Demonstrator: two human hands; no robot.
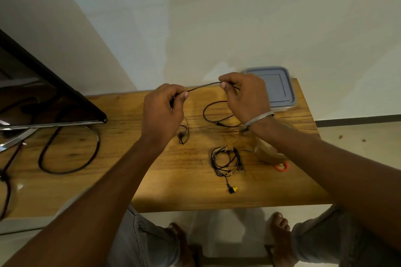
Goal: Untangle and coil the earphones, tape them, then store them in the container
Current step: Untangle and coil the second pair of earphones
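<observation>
A black earphone cable point(204, 85) is stretched taut between my two hands above the wooden table point(195, 184). My left hand point(161, 110) pinches one end of that stretch, and earbuds dangle below it near the tabletop. My right hand point(245, 95) pinches the other end, with a loop of the cable hanging down onto the wood. A second pair of earphones point(226, 161), coiled and bound with tape, lies nearer to me with a yellow piece on its end. The grey lidded container point(280, 89) stands at the table's far right corner.
A roll of brown tape point(265, 151) and an orange-handled tool point(282, 167) lie under my right forearm. A dark monitor point(43, 97) stands at the left with a thick black cable point(69, 149) looped beside it. My feet show below the table's front edge.
</observation>
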